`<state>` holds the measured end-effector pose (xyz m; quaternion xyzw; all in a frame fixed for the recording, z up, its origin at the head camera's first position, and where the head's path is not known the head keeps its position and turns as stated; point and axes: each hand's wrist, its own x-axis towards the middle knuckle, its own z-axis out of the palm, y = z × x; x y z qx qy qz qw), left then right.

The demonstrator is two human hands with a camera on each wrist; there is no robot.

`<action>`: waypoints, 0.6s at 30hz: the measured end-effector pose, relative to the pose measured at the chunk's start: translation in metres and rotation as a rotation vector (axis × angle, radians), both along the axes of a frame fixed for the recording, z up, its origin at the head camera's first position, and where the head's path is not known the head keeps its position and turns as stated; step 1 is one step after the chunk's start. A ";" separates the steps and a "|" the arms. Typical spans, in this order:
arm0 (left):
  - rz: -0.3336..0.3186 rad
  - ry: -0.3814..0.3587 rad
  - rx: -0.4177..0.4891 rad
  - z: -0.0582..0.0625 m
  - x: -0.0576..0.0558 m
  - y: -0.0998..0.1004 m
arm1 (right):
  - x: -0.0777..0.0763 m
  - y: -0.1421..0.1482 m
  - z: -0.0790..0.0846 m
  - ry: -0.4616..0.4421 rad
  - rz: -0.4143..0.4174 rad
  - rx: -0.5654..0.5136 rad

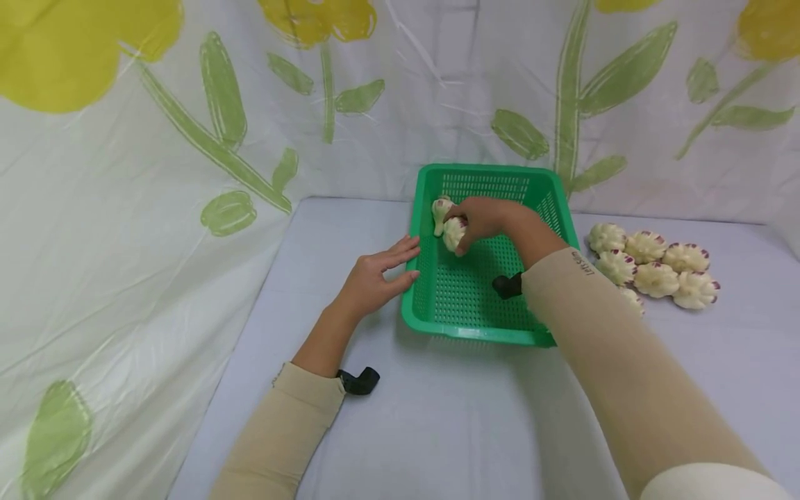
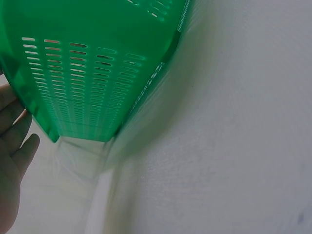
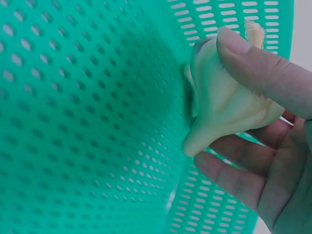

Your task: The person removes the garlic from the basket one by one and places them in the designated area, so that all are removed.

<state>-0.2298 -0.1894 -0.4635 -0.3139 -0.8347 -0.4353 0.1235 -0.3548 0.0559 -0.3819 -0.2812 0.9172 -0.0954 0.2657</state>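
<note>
A green plastic basket (image 1: pixel 481 335) with slotted walls stands on the table. Inside it, my right hand (image 1: pixel 489 214) grips a pale garlic bulb (image 1: pixel 454 235) with purple marks. The right wrist view shows thumb and fingers around that garlic bulb (image 3: pixel 226 102), its short stem pointing down-left by the basket wall. Another garlic bulb (image 1: pixel 439 210) lies in the basket's far left corner, partly hidden. With fingers extended, my left hand (image 1: pixel 370 279) touches the basket's left rim; the left wrist view has this hand (image 2: pixel 10 156) beside the green wall (image 2: pixel 73 97).
Several garlic bulbs (image 1: pixel 656 279) lie in a group on the table to the right of the basket, one partly covered by the right sleeve (image 1: pixel 615 347). A white curtain (image 1: pixel 387 160) with painted flowers hangs behind and along the left of the white table (image 1: pixel 400 423).
</note>
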 end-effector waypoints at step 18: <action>0.025 0.026 -0.030 0.004 0.003 0.001 | 0.039 0.046 0.083 0.186 -0.049 -0.110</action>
